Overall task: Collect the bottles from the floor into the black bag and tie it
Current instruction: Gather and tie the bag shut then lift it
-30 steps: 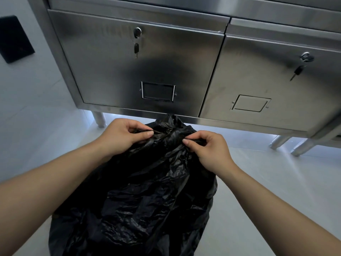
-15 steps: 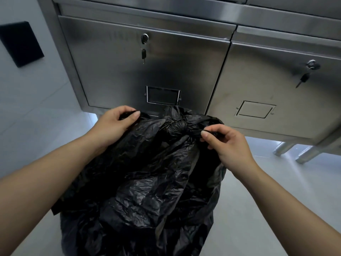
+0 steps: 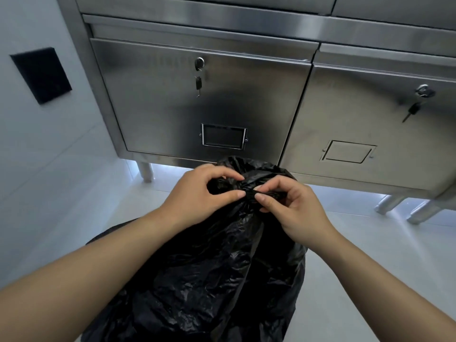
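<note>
Gathered at its neck, the black bag is kept standing on the floor; twisted plastic is pinched by the left hand and right hand, seemingly for knotting; a steel cabinet stands just behind; no bottles are seen.

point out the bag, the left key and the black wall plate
bag (image 3: 202, 280), head view, crumpled front side
left key (image 3: 198, 83), head view, its black head
wall plate (image 3: 40, 75), head view, middle of its face
</note>
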`<state>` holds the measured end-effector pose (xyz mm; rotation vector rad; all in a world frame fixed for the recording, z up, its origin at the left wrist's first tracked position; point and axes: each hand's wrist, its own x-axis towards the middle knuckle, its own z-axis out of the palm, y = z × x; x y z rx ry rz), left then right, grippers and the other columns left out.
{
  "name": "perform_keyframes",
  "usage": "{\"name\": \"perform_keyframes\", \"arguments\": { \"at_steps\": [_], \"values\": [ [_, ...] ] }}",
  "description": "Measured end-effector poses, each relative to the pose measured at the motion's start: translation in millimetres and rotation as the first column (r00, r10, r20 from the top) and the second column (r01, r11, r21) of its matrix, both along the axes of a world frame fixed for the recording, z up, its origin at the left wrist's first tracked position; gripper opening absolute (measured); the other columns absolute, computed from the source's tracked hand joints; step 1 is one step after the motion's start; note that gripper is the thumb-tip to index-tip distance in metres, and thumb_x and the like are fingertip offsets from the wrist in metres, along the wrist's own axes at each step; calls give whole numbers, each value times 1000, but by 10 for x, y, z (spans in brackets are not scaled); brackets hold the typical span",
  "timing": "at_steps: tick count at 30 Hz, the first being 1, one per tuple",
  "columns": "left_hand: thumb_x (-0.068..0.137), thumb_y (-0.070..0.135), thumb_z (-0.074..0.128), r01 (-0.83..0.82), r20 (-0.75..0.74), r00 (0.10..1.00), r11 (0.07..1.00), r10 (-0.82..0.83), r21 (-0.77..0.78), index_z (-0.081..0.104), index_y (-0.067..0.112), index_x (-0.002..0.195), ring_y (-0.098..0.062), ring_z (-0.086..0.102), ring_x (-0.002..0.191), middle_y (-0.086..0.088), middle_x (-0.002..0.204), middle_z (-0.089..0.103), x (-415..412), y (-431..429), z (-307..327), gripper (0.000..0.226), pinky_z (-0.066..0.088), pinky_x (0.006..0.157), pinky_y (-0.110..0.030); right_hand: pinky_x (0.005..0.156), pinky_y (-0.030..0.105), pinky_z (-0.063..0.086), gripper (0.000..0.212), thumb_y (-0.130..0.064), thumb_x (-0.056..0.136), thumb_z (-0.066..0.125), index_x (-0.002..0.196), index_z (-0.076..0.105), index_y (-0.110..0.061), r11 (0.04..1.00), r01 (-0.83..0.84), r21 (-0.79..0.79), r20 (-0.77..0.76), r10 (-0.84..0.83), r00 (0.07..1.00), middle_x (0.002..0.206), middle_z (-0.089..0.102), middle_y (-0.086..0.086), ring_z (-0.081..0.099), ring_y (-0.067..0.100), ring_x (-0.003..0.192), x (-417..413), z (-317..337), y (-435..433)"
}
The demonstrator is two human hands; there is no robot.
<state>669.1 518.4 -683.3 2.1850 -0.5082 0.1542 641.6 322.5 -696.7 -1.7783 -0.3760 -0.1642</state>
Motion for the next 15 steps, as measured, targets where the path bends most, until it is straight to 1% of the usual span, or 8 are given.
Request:
{"name": "perform_keyframes", "arguments": {
  "at_steps": [3, 7, 9, 10, 11, 12, 14, 15],
  "values": [
    [72, 44, 72, -13, -37, 999, 999, 15, 45, 65, 45, 84, 1, 57, 93, 12, 93, 65, 8, -28, -53, 14, 43, 87, -19, 66, 19, 53, 31, -2, 83, 67, 73, 67, -31, 1000, -13, -7, -51, 13, 999, 82, 69, -8, 64, 6, 77, -31, -38, -33],
    [74, 39, 73, -62, -54, 996, 996, 66, 71, 64, 37, 77, -5, 58, 86, 13, 88, 65, 34, -89, -106, 10, 46, 80, -28, 62, 23, 54, 21, -7, 81, 71, 73, 67, -26, 996, 45, -71, -103, -52, 993, 74, 68, -8, 66, 7, 71, -28, -55, -81],
    [75, 39, 72, -102, -47, 993, 993, 105, 62, 63, 36, 77, -4, 57, 80, 16, 86, 64, 36, -94, -136, 9, 45, 73, -26, 69, 29, 55, 14, -12, 79, 74, 75, 68, -24, 987, 78, -139, -99, -92, 991, 75, 70, -6, 67, 9, 72, -19, -26, -81],
    [75, 40, 72, -118, -44, 992, 992, 120, 54, 63, 36, 77, -4, 58, 81, 17, 85, 64, 34, -99, -148, 9, 45, 72, -26, 74, 30, 55, 9, -17, 78, 76, 78, 69, -24, 981, 91, -170, -87, -107, 990, 78, 72, -6, 68, 9, 75, -19, -2, -77],
    [74, 40, 72, -130, -40, 990, 990, 132, 49, 63, 36, 76, -5, 58, 82, 17, 85, 64, 31, -107, -154, 10, 45, 73, -26, 77, 26, 54, 8, -23, 77, 77, 80, 70, -24, 975, 114, -194, -70, -129, 989, 80, 72, -8, 68, 7, 77, -22, 31, -67],
    [74, 41, 71, -140, -35, 989, 989, 142, 51, 62, 37, 75, -6, 58, 84, 15, 85, 65, 30, -117, -155, 10, 46, 74, -27, 76, 21, 52, 12, -31, 74, 78, 81, 71, -26, 963, 154, -222, -39, -167, 985, 80, 73, -11, 68, 3, 78, -22, 69, -55],
    [73, 42, 71, -151, -33, 988, 986, 154, 66, 61, 40, 73, -7, 58, 85, 12, 87, 64, 23, -136, -149, 11, 47, 76, -29, 70, 11, 49, 24, -47, 67, 77, 82, 70, -30, 916, 243, -319, 60, -236, 970, 78, 71, -16, 65, -4, 76, -20, 141, -22],
    [73, 42, 72, -152, -38, 987, 986, 155, 69, 60, 40, 73, -7, 58, 84, 12, 88, 64, 18, -146, -146, 11, 47, 76, -30, 67, 9, 47, 29, -53, 64, 76, 82, 69, -31, 879, 267, -395, 108, -244, 964, 76, 70, -18, 64, -5, 75, -23, 165, 4]
  ]
}}
